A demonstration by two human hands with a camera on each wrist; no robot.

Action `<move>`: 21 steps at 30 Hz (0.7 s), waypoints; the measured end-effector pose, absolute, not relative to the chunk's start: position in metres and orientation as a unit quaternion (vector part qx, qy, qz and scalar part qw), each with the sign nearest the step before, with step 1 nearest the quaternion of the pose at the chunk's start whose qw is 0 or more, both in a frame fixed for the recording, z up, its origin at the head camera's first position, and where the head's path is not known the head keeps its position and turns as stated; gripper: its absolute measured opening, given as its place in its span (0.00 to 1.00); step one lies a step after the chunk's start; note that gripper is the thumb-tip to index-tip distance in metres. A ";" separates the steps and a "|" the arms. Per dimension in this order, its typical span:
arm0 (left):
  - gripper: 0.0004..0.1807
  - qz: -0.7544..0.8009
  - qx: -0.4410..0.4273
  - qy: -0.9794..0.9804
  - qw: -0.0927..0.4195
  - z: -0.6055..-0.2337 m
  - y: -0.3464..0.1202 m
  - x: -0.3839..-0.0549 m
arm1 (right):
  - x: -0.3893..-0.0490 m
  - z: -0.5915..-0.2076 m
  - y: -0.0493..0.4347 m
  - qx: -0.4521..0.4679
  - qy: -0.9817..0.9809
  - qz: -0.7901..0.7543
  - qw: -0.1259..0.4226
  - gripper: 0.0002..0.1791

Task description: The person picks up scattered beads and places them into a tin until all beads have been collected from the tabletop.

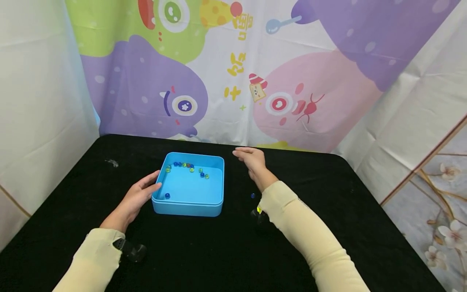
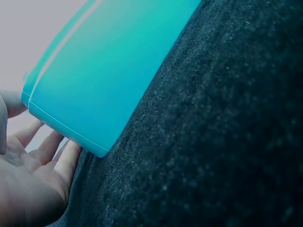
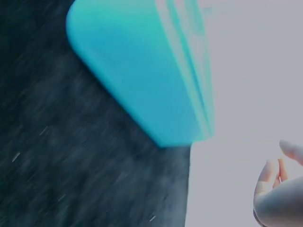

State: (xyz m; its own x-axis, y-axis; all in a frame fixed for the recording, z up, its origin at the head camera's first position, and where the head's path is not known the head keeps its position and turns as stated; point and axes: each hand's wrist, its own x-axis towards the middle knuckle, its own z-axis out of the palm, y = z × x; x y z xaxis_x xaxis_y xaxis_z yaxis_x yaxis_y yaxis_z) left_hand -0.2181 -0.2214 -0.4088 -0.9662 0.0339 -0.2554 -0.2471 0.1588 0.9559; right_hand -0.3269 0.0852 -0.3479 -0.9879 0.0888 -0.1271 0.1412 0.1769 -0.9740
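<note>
A light blue square box (image 1: 189, 209) without a lid stands on the black cloth in the head view. Inside are several glass marbles (image 1: 191, 170), mostly along the far wall; a dark blue marble (image 1: 167, 195) lies near the front left corner. My left hand (image 1: 140, 192) holds the box at its left wall, thumb at the rim and fingers along the outside. Right of the box, my right hand (image 1: 253, 162) is raised over the cloth, apart from the box. In the right wrist view its thumb and fingers (image 3: 267, 177) are parted, and no marble shows between them.
A loose blue marble (image 1: 253, 195) lies on the black-covered table (image 1: 204, 251) beside the right sleeve. A whitish scrap or mark (image 1: 112, 163) is at the far left. Behind the table hangs a cartoon-printed curtain (image 1: 233, 117); pale sheets flank both sides.
</note>
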 end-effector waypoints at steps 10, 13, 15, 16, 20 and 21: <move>0.35 0.646 -0.070 0.752 0.107 -0.410 -0.222 -0.218 | -0.318 -0.316 0.033 0.015 0.760 -0.648 0.054 0.13; 0.35 0.646 -0.067 0.753 0.106 -0.411 -0.222 -0.219 | -0.314 -0.311 0.022 0.004 0.752 -0.656 0.062 0.13; 0.35 0.646 -0.064 0.753 0.104 -0.411 -0.223 -0.218 | -0.312 -0.309 0.014 -0.003 0.749 -0.659 0.067 0.13; 0.35 0.646 -0.063 0.753 0.104 -0.411 -0.223 -0.218 | -0.311 -0.308 0.011 -0.006 0.747 -0.661 0.070 0.14; 0.34 0.646 -0.062 0.754 0.101 -0.411 -0.224 -0.218 | -0.308 -0.304 0.000 -0.018 0.742 -0.665 0.079 0.15; 0.34 0.646 -0.062 0.754 0.101 -0.411 -0.224 -0.218 | -0.307 -0.304 -0.003 -0.019 0.741 -0.666 0.080 0.15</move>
